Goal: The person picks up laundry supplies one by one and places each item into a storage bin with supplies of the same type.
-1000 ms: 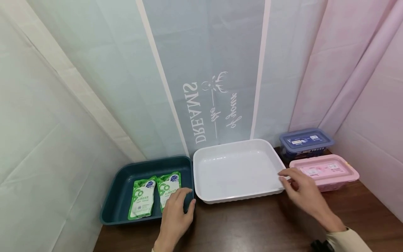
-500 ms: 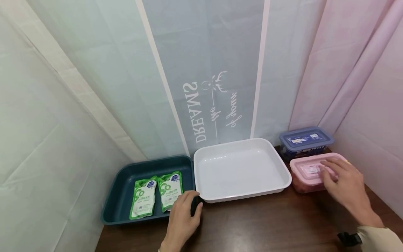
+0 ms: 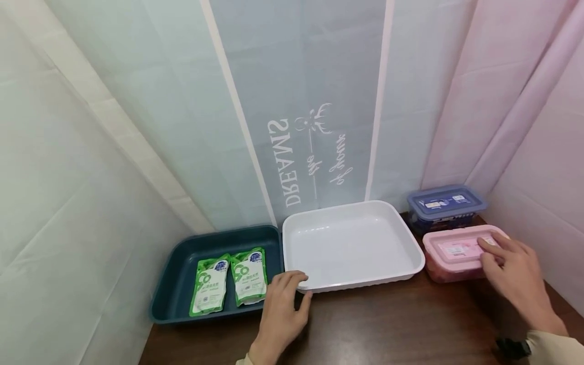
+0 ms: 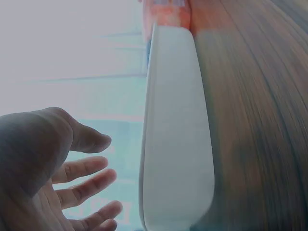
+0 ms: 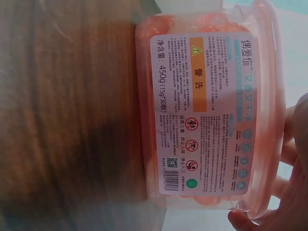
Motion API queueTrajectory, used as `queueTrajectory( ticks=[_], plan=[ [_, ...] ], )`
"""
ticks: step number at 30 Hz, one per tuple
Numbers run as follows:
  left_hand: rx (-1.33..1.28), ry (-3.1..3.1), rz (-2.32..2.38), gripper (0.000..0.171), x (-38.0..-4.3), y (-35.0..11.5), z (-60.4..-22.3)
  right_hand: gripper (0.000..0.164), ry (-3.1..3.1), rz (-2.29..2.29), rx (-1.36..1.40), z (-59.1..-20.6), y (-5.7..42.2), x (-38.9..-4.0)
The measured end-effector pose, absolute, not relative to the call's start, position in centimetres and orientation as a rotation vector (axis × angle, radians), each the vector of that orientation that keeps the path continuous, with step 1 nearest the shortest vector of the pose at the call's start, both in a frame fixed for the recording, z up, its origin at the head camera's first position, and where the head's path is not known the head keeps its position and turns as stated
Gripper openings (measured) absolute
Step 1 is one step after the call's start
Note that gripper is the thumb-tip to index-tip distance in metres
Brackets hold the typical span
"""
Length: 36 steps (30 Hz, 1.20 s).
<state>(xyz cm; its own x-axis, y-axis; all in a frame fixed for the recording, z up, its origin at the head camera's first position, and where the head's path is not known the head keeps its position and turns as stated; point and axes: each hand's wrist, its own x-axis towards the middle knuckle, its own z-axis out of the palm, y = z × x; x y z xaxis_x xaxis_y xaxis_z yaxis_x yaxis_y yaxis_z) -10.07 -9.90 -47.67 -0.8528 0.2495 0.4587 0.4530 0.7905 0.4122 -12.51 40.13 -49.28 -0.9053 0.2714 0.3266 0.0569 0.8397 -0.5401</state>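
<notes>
A pink lidded tub [image 3: 456, 253] stands at the right of the table; its label [image 5: 207, 110] faces the right wrist camera. My right hand [image 3: 517, 276] is at the tub's right end, fingers loosely bent over the lid, thumb near the front of the rim. Whether the fingertips press on it I cannot tell. The hand covers that end of the tub. My left hand [image 3: 283, 309] hovers at the front left corner of a white tray [image 3: 356, 284], fingers spread and relaxed, holding nothing; the left wrist view shows a gap between its fingers and the tray's side.
Left of the white tray, a dark green tray [image 3: 178, 284] holds two green-and-white pouches [image 3: 210, 286]. Behind the pink tub stands a blue lidded tub [image 3: 447, 205]. Curtain cloth [image 3: 319, 66] rises behind and on both sides of the brown wooden table [image 3: 365, 329].
My right hand has left the white tray's right edge and gone right to the pink tub. My left hand has drifted right from the green tray to the white tray's corner.
</notes>
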Motion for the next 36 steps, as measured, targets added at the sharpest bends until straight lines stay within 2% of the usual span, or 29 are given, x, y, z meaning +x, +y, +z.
queueTrajectory(
  ticks=[9, 16, 28, 36],
  plan=[
    [-0.731, -2.523, -0.668, 0.028, -9.8, -5.7, -48.0, 0.043, -2.549, 0.697, -0.207, -49.8, 39.4, -11.4],
    [-0.839, -2.509, -0.621, 0.029, -9.4, -3.2, -48.3, 0.047, -2.607, 0.695, -0.266, -50.0, 38.9, -10.5],
    [-0.928, -2.391, -0.635, 0.034, -8.9, 1.1, -47.8, 0.042, -2.566, 0.675, -0.194, -50.1, 38.6, -8.2],
    [-1.002, -2.384, -0.589, 0.035, -9.1, 4.2, -49.2, 0.039, -2.530, 0.684, -0.156, -49.8, 38.4, -7.5]
  ],
)
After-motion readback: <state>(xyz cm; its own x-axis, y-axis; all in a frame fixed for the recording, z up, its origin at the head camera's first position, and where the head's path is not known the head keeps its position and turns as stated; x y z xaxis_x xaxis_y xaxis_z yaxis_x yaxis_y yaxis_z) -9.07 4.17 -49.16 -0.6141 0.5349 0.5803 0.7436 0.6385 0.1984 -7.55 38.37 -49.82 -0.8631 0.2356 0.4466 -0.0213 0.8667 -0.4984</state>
